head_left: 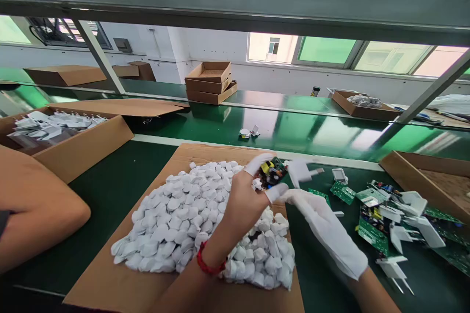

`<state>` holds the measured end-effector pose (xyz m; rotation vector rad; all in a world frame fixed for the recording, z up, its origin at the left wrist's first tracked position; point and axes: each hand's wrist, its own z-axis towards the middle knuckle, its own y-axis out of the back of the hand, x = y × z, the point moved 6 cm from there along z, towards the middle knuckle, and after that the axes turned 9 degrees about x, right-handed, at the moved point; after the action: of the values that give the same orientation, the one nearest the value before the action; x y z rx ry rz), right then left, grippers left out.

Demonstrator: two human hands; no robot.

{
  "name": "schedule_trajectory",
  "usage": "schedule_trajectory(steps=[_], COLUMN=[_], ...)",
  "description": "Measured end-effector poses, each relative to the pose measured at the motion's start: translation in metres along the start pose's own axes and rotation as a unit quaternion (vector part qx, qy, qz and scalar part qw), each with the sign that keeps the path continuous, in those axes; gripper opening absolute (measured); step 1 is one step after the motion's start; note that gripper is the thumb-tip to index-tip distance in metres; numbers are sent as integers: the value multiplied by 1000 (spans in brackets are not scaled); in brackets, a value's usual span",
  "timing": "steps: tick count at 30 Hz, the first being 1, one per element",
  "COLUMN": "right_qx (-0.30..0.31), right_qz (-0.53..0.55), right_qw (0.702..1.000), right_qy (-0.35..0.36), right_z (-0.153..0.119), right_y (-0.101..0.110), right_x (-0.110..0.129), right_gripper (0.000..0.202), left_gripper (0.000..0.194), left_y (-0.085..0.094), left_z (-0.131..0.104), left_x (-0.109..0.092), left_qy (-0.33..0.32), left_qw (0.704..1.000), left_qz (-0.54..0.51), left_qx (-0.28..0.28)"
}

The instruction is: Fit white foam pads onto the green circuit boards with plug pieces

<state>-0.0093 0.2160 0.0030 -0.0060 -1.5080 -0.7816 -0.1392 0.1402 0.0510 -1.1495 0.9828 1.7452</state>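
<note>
My left hand (pixel 253 190), with white finger cots on thumb and forefinger, pinches a small green circuit board (pixel 272 172) crowded with yellow and black components. My right hand (pixel 323 227), in a white glove, has its fingers drawn together at the board's lower right edge, against the left thumb; their exact grip is partly hidden. Beside the board, just above the right fingers, is a blurred white plug piece (pixel 299 173) with a metal prong. Below the hands, a heap of small white wrapped pieces (pixel 183 210) covers much of a cardboard sheet (pixel 121 288).
To the right lies a pile of circuit boards with white plug parts (pixel 392 220), beside a cardboard box (pixel 396 168). At left, a box (pixel 91 139) holds white parts, near another person's arm (pixel 40 210). Stacked trays (pixel 209 95) stand behind; a metal beam (pixel 235 2) crosses overhead.
</note>
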Motion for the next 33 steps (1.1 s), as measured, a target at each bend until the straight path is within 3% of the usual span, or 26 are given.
schedule_trajectory(steps=[2, 4, 6, 10, 17, 23, 29, 31, 33], right_qx=[101, 167, 180, 184, 173, 141, -44, -71, -29], right_qz=[-49, -106, -152, -210, -200, -79, 124, 100, 17], right_qw=[993, 978, 970, 959, 964, 985, 989, 991, 997], right_qy=[-36, -62, -65, -46, -30, -66, -64, -61, -68], right_z=[-1, -2, -1, 1, 0, -1, -1, -1, 1], right_y=[-7, -14, -19, -28, -22, -12, 12, 17, 14], right_x=[1, -1, -2, -2, 5, 9, -1, -7, -9], right_gripper=[15, 6, 17, 6, 8, 10, 22, 22, 20], left_gripper=[38, 34, 29, 28, 35, 36, 33, 31, 30], left_y=[11, 14, 12, 5, 5, 8, 7, 6, 5], left_z=[1, 2, 4, 2, 2, 5, 4, 4, 4], left_x=[10, 16, 20, 22, 18, 25, 25, 25, 26], left_qy=[58, 90, 116, 173, 178, 193, 195, 200, 205], left_qw=[979, 938, 896, 840, 843, 833, 838, 842, 845], left_qz=[-181, -320, -420, -511, -506, -515, -507, -499, -492], left_qx=[-76, -98, -83, -54, -41, -59, -54, -48, -48])
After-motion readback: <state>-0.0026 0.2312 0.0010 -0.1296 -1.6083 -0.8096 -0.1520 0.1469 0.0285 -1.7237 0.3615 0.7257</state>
